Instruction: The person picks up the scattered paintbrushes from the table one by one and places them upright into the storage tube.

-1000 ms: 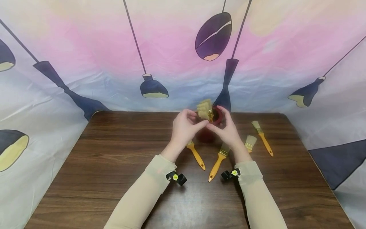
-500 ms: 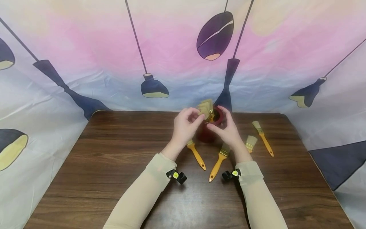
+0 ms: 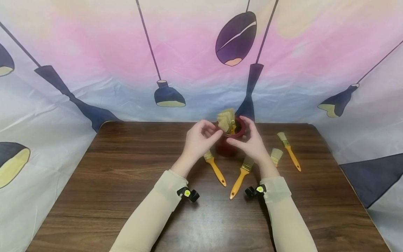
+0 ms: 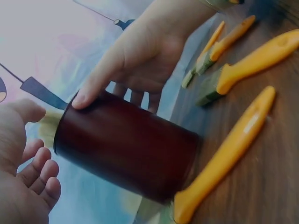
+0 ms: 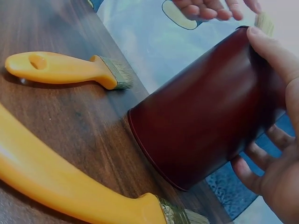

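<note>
Head view: dark red cup [image 3: 231, 140] stands on the tabletop [image 3: 126, 182] near the far edge, abt mid-width, w/ a bunch of brushes [image 3: 226, 120] in it, bristles up. My right hand [image 3: 250, 143] is on the cup: thumb on the near rim, fingers curled round the far side. Right wrist view confirms, thumb [image 5: 273, 51] on the rim, fingers [image 5: 254, 161] wrapped behind the wall, so a firm grip on the cup. Left hand [image 3: 198, 140] sits just left of the rim, fingers loosely curled, holding nothing; in the left wrist view I see its palm and fingers [image 4: 39, 175] apart from the cup wall [image 4: 126, 156], not touching.

Loose brushes w/ orange handles lie on the tabletop. One [image 3: 215, 168] is just left of the cup base, handle toward the near edge. A second [image 3: 240, 176] is near-right of the cup, partly under my right wrist. A third, short one [image 3: 276, 155] is right of that wrist. A fourth [image 3: 289, 152] lies further toward the right edge, bristles to the far side. Backdrop cloth w/ lamp print [image 3: 170, 96] hangs behind the far edge.
</note>
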`<action>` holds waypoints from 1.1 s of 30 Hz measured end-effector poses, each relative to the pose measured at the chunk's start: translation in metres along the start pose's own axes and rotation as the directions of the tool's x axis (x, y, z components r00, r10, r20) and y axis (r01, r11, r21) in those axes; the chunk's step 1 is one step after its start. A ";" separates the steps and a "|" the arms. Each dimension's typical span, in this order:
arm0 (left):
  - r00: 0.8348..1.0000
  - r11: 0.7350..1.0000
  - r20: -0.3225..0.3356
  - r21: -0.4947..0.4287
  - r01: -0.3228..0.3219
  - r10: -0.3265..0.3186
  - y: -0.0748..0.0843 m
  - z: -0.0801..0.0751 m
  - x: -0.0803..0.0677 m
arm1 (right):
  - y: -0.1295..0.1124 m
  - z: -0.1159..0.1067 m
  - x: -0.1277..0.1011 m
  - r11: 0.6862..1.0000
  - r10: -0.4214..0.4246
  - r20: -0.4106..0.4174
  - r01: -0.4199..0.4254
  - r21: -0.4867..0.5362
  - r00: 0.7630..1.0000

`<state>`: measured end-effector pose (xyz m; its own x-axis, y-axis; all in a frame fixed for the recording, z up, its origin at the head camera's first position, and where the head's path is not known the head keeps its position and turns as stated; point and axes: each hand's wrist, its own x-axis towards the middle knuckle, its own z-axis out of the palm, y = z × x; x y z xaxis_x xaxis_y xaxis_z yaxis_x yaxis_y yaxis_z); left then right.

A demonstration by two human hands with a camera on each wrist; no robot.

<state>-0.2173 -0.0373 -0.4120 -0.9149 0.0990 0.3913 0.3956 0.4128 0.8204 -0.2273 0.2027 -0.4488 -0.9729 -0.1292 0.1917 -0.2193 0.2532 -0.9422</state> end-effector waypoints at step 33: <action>0.915 0.889 0.277 0.431 0.155 -0.294 -0.044 0.003 -0.046 | -0.018 0.001 -0.003 0.998 0.069 0.013 -0.069 -0.007 0.998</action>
<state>-0.1926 -0.0570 -0.4671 -0.9755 0.2199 0.0013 0.1750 0.7727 0.6102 -0.2199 0.1972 -0.4329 -0.9846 -0.1240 0.1228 -0.1524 0.2679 -0.9513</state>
